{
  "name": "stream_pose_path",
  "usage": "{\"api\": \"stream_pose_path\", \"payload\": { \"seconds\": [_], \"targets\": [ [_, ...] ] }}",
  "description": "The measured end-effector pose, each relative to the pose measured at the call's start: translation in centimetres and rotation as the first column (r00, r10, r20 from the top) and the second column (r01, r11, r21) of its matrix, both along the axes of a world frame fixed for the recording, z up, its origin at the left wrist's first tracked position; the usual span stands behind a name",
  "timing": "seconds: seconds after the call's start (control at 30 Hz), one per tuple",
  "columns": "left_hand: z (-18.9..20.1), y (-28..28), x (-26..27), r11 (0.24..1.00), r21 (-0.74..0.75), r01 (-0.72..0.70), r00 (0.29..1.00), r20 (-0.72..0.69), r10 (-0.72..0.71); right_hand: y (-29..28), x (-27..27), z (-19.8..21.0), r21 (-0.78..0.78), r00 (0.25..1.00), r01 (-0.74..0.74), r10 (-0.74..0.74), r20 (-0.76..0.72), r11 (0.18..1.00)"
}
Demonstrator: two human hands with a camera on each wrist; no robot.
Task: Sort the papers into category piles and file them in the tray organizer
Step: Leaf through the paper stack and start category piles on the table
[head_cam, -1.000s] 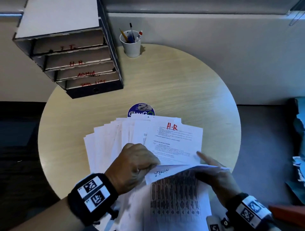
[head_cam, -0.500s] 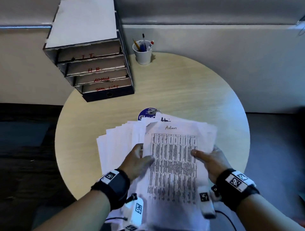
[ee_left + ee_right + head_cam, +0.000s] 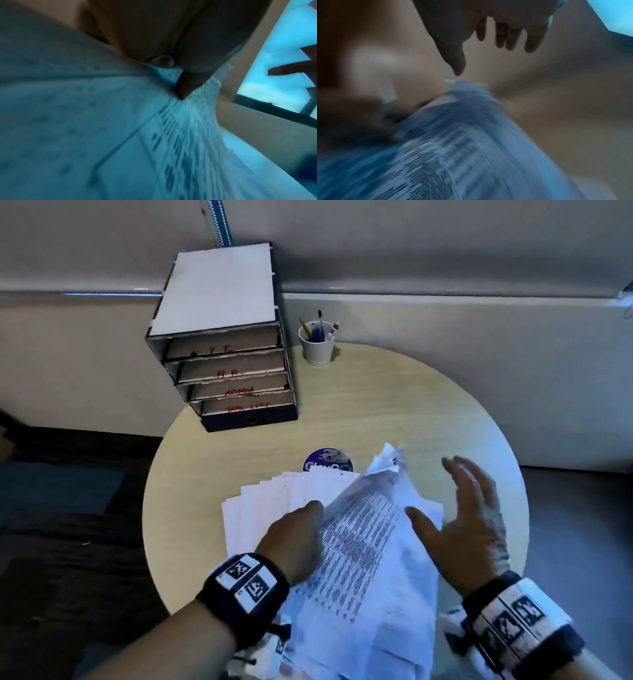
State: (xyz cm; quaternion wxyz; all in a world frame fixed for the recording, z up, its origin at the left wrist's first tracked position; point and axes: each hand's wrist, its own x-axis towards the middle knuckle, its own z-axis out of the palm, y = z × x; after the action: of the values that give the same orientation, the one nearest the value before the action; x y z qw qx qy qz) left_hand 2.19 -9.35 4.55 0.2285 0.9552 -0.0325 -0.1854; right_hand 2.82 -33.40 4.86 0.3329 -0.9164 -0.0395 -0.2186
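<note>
A: Item one, papers (image 3: 359,546)?
B: Fanned stack on the round table (image 3: 394,405), near edge overhanging toward the person. Top printed sheet lifted and crumpled, long axis running from the person up and to the right.

A: Hands?
B: Left hand (image 3: 294,542) grips the top sheet's left edge (thumb pinching, per the wrist view). Right hand (image 3: 466,529) hovers apart, fingers spread, holding nothing.

A: Tray organizer (image 3: 226,344)?
B: Far left rim of the table, four labelled slots facing the person.

A: Open room?
B: Bare tabletop between stack and organizer; pen cup (image 3: 317,345) at the back, round sticker (image 3: 327,462) just beyond the stack.
</note>
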Motion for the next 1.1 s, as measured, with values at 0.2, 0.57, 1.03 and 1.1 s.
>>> {"api": "stream_pose_path", "payload": {
  "seconds": [0.2, 0.57, 1.03, 1.1],
  "targets": [
    [9.6, -2.7, 2.0, 0.879, 0.295, 0.375, 0.834, 0.306, -0.459, 5.8, 1.9, 7.1, -0.564, 0.867, -0.477, 0.252, -0.431, 0.674],
    [2.9, 7.0, 0.7, 0.375, -0.746, -0.550, 0.798, -0.337, 0.500, -0.7, 2.9, 7.1, 0.624, 0.854, -0.072, 0.371, -0.365, 0.778],
    [1.6, 1.0, -1.2, 0.367, -0.874, -0.317, 0.785, -0.024, 0.620, 2.4, -1.3, 1.8, 0.726, 0.944, 0.054, 0.202, -0.260, 0.685],
    [0.8, 0.9, -1.2, 0.413, -0.847, -0.334, 0.812, -0.037, 0.582, 2.4, -1.0, 1.2, 0.719, 0.941, 0.056, 0.204, -0.271, 0.693]
  ]
}}
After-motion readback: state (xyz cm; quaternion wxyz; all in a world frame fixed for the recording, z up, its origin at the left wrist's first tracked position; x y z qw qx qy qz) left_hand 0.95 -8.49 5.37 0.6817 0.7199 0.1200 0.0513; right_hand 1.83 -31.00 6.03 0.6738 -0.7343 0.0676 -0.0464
